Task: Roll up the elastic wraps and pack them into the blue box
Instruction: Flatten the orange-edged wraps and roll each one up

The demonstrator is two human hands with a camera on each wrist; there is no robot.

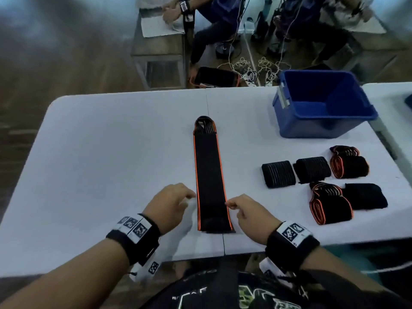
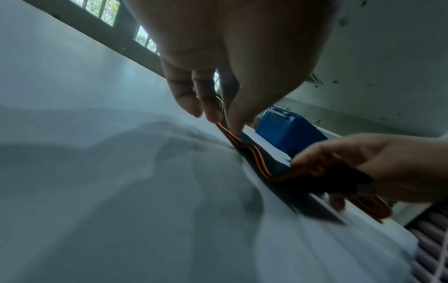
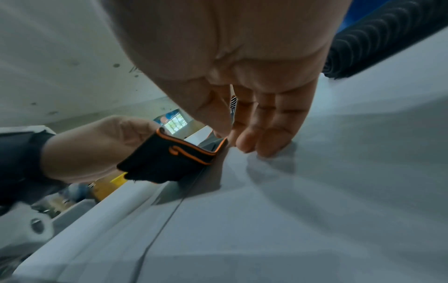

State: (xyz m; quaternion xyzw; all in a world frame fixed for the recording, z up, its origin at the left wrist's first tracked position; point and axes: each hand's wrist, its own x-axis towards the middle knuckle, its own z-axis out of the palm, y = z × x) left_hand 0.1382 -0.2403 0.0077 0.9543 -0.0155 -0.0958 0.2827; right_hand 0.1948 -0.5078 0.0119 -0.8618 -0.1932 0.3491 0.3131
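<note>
We see a long black wrap [image 1: 209, 175] with orange edges lying flat on the white table [image 1: 111, 152], running straight away from between our hands. Our left hand [image 1: 171, 204] pinches its left edge near the close end; our right hand [image 1: 247, 210] pinches the right edge opposite. Five rolled wraps [image 1: 312, 170] lie right of the right hand, the blue box [image 1: 321, 121] beyond them. Bare tabletop spreads left of our left hand.

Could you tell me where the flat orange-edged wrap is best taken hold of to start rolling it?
Judging by its pose, at the near end of the orange-edged wrap, one grip on each long edge, from both sides: left hand, right hand.
</note>
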